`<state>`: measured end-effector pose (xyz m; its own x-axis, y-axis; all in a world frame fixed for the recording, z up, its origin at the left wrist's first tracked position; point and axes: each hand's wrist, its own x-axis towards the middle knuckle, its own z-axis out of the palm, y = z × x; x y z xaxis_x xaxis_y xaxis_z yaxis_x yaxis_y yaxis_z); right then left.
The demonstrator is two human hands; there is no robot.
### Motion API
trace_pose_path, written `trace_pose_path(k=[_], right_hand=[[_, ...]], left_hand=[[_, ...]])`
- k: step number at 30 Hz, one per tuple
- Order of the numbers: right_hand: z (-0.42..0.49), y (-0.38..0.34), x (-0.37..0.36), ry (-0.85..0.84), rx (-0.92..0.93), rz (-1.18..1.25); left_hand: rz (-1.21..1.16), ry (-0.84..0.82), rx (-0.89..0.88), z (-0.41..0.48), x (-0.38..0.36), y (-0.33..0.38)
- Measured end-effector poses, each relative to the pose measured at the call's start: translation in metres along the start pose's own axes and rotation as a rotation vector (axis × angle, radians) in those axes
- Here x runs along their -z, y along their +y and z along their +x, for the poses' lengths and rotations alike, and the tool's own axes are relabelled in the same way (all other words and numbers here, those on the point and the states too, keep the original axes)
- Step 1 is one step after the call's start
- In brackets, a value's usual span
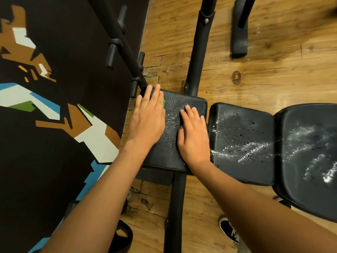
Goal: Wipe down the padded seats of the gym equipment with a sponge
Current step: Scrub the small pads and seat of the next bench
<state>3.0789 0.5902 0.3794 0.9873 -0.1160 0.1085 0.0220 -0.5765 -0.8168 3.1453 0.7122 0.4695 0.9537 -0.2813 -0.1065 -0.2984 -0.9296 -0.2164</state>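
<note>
Green foam peeks out from under the left hand (148,117): that sliver is the sponge (164,103), pressed flat against the small end pad (169,156) of the gym bench, near the pad's far edge and just beside the black frame post (196,57). The left grip is a flat palm with fingers spread over the sponge, pinning it rather than pinching it. The right hand (194,136) lies open and flat on the same pad, nearer the gap to the middle pad (240,143), holding nothing; it looks to be steadying the pad.

White foamy streaks lie between the two hands on the end pad, and heavier ones cross the middle pad and the long back pad (310,152) beyond it, so most of the wiping seems undone.

To do this stroke well, keep the palm pressure even so the whole sponge face stays on the leather, and draw it from the post side toward the near stitched edge in overlapping passes. Lift the right hand off before the sponge reaches it, or residue is left under it. Work outward from the end pad afterwards, into the seam by the middle pad where suds collect.
</note>
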Motion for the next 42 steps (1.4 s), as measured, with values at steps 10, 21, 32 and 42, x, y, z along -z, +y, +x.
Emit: trace_pose_path(k=[10,21,32,42], right_hand=[[-0.001,0.0,0.0,0.004,0.001,0.003],[0.0,0.0,-0.001,0.0,0.002,-0.002],[-0.001,0.002,-0.001,-0.012,-0.001,-0.003],[0.0,0.001,-0.001,-0.005,-0.003,-0.003]], left_hand=[[-0.065,-0.006,-0.003,-0.06,0.002,-0.009],[0.049,0.033,0.018,0.023,0.001,-0.004],[0.006,0.034,-0.015,-0.059,-0.007,0.004],[-0.014,-0.073,-0.097,-0.1,-0.008,-0.009]])
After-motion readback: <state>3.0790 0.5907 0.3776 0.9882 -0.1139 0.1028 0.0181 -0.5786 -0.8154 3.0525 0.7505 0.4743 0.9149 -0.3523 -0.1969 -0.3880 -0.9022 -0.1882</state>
